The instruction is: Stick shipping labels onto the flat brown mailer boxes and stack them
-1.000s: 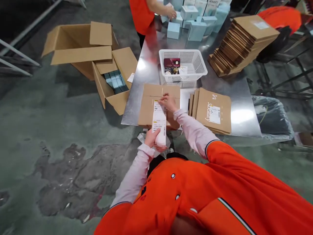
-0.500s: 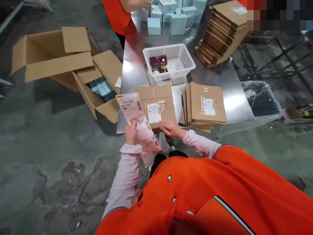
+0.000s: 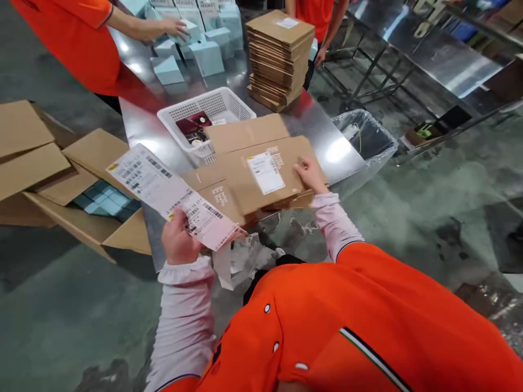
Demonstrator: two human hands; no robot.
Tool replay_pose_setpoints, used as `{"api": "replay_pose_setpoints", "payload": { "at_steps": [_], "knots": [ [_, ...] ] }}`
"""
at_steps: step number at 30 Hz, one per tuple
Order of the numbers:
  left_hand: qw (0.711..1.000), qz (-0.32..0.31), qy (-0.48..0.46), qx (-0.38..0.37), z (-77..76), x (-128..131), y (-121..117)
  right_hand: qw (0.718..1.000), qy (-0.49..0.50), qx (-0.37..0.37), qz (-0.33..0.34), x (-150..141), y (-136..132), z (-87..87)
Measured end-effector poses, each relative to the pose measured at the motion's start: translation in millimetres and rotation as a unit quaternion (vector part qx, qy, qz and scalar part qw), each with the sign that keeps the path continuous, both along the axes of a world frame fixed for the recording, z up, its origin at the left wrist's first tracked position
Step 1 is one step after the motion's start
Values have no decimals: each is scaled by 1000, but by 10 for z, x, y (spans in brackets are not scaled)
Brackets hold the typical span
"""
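My left hand (image 3: 180,239) is closed around a long strip of printed shipping labels (image 3: 143,174), held at a slant over the table's near left edge. With fingers pinched on its right edge, my right hand (image 3: 312,175) holds a flat folded cardboard box (image 3: 245,190). A white shipping label (image 3: 266,173) is stuck on that box beside white printed lettering. Under its left side lies another flat cardboard box (image 3: 218,198) with lettering and no label on the part that shows. More flat cardboard (image 3: 300,201) shows beneath its right side.
On the metal table (image 3: 335,147) stand a white basket (image 3: 167,117) with small items, a tall cardboard stack (image 3: 280,60) and light blue boxes (image 3: 206,57). Open cartons (image 3: 87,218) stand left. A lined bin (image 3: 368,136) is at right. A co-worker's hand (image 3: 175,27) reaches the blue boxes.
My right hand has taken hold of the labelled flat box and shifted it right over the other cardboard, uncovering an unlabelled one. My left hand keeps the label strip. The view has turned right.
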State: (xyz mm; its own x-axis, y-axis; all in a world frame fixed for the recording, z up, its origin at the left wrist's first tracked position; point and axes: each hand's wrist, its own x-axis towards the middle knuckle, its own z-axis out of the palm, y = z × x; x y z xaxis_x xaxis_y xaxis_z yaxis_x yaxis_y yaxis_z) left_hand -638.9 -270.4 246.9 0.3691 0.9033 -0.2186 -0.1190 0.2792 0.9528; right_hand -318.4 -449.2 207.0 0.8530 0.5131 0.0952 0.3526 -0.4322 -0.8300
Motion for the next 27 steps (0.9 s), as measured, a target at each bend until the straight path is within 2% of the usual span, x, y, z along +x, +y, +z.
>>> {"api": "replay_pose_setpoints", "payload": {
  "at_steps": [2, 3, 4, 5, 6, 7, 8, 10, 12, 14, 15, 18, 20, 24, 25, 27],
  "knots": [
    [999, 1, -14, 29, -6, 23, -219, 997, -39, -58, -29, 184, -176, 199],
    [999, -3, -33, 38, -49, 21, -323, 996, -42, -76, -9, 133, -174, 255],
    [998, -15, -46, 38, -109, 11, -419, 996, -25, -79, 43, -13, -119, 276],
    [997, -31, -56, 40, -178, -5, -506, 990, 14, -66, 124, -239, -24, 263],
    [996, -57, -55, 42, -245, -25, -580, 973, 69, -34, 219, -524, 91, 220],
    [994, -89, -45, 44, -304, -46, -640, 943, 138, 10, 302, -838, 205, 156],
    [992, -117, -30, 48, -351, -68, -683, 921, 188, 69, 335, -1153, 301, 82],
    [991, -125, -8, 54, -407, -113, -720, 898, 251, 145, 330, -1677, 406, -51],
    [997, -55, -5, 52, -434, -157, -707, 885, 284, 144, 341, -1959, 429, -109],
    [999, 19, 2, 45, -466, -201, -683, 866, 293, 118, 389, -2002, 463, -75],
    [999, 32, 10, 43, -490, -222, -682, 865, 279, 106, 404, -1969, 504, -33],
    [998, 30, 13, 50, -597, -258, -741, 888, 170, 51, 424, -1841, 674, 113],
    [997, 64, 7, 53, -691, -257, -802, 893, 97, 13, 439, -1818, 755, 157],
    [981, 170, 65, 69, -901, -218, -804, 900, 62, -1, 431, -1886, 838, 36],
    [979, 181, 72, 66, -952, -207, -771, 900, 62, -7, 432, -1896, 884, -18],
    [985, 161, 53, 35, -1052, -196, -683, 901, 43, -12, 432, -1882, 1053, -120]
  ]
}}
